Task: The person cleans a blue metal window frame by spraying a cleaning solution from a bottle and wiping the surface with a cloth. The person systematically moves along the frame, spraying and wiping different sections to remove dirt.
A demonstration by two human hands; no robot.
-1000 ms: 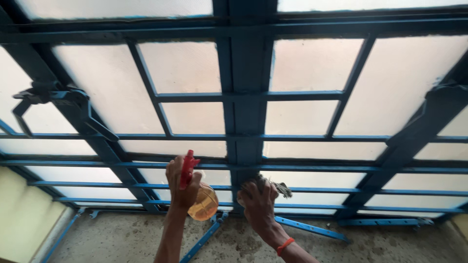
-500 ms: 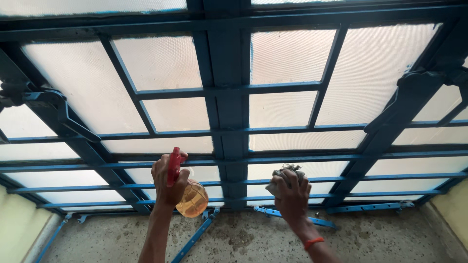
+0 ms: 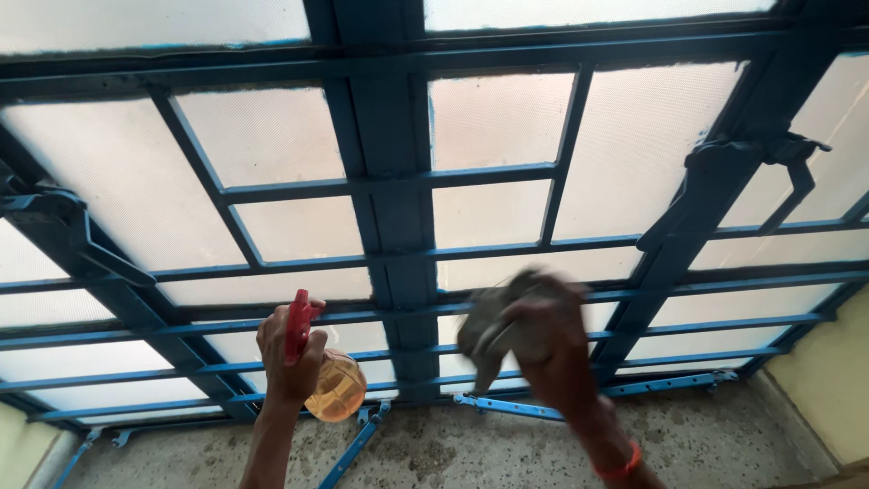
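Note:
My left hand (image 3: 288, 358) grips a spray bottle (image 3: 333, 389) with a red trigger head and an amber, see-through body, held up in front of the lower frosted panes. My right hand (image 3: 548, 349), blurred by motion, is closed on a crumpled grey cloth (image 3: 493, 321) pressed against a lower pane just right of the thick blue middle post (image 3: 389, 208). An orange band (image 3: 623, 466) circles my right wrist. The window (image 3: 493, 127) has frosted glass panes behind blue metal bars.
Blue latch handles sit on the frame at the left (image 3: 63, 226) and right (image 3: 769, 163). Two blue stay arms (image 3: 534, 409) lie on the speckled stone sill (image 3: 471, 448). Yellowish walls close in at both lower corners.
My right hand with the cloth has moved right and up across the lower pane, now blurred. The view has shifted, and my left hand with the bottle stays about where it was.

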